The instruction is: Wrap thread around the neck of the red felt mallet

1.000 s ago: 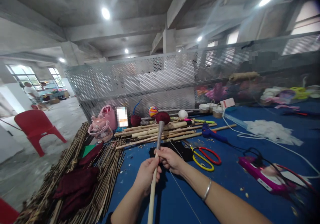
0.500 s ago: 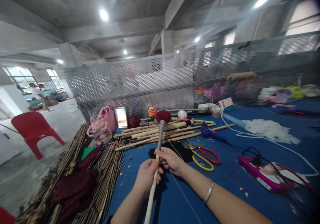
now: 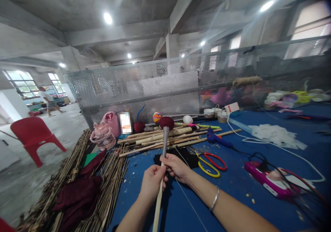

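Both hands are closed around a pale wooden stick (image 3: 158, 204) that points away from me over the blue table. My left hand (image 3: 152, 180) grips it from the left, with my right hand (image 3: 173, 166) pinching it just above. Beyond the fingers the stick is covered in grey wrapping (image 3: 165, 140), and a dark red ball (image 3: 167, 123) sits at its far end. A thin white thread (image 3: 190, 199) runs down from near my right hand toward the table's near edge. Black cloth (image 3: 190, 157) lies behind the hands, beside scissors (image 3: 209, 166) with one yellow and one red handle.
Several wooden sticks (image 3: 144, 140) lie across the table behind the hands. To their right are a blue glue gun (image 3: 216, 137), a purple power strip (image 3: 269, 180) and white scraps (image 3: 276, 135). Bundled twigs (image 3: 108, 190) with maroon cloth (image 3: 77, 194) are at left. A perforated metal screen (image 3: 134, 90) stands behind.
The stick's ball end has tilted slightly leftward and lower, while both hands keep about the same grip. A person in the far left background has walked to the right.
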`<state>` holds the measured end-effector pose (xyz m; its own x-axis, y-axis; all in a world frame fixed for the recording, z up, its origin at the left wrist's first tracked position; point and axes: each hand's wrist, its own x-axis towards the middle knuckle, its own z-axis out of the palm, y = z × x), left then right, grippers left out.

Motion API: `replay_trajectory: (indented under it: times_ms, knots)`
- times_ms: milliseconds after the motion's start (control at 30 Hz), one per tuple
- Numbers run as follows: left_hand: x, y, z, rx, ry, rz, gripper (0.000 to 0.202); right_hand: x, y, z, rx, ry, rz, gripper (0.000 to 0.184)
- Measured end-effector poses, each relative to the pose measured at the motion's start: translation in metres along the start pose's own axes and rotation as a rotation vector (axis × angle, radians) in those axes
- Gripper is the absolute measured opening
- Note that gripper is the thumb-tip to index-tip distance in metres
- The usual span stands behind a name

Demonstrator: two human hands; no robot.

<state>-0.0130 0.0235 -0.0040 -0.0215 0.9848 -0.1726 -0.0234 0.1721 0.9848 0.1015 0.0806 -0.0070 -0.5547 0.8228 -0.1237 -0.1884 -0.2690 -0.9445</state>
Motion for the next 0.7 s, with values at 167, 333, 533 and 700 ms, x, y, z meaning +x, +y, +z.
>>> replay_trajectory:
  times_ms: [167, 333, 533, 700]
  knots:
    - [-0.0003, 0.0009, -0.0017, -0.111, -0.13, -0.119, 0.046, -0.0012, 0.0001, -0.0012, -0.034, 0.012, 0.023, 0.039]
    - [-0.0008, -0.0025, -0.0041, 0.251, 0.164, 0.176, 0.037, 0.0018, 0.0065, -0.0005, -0.127, 0.061, -0.018, 0.036]
    - [-0.0014, 0.0011, -0.0007, -0.045, -0.018, -0.002, 0.046, -0.0003, 0.0007, -0.0017, 0.003, -0.038, -0.014, 0.038]
    - [-0.0017, 0.0004, -0.0018, -0.193, -0.154, -0.095, 0.046, -0.0021, -0.0021, -0.0019, -0.033, -0.006, -0.015, 0.04]
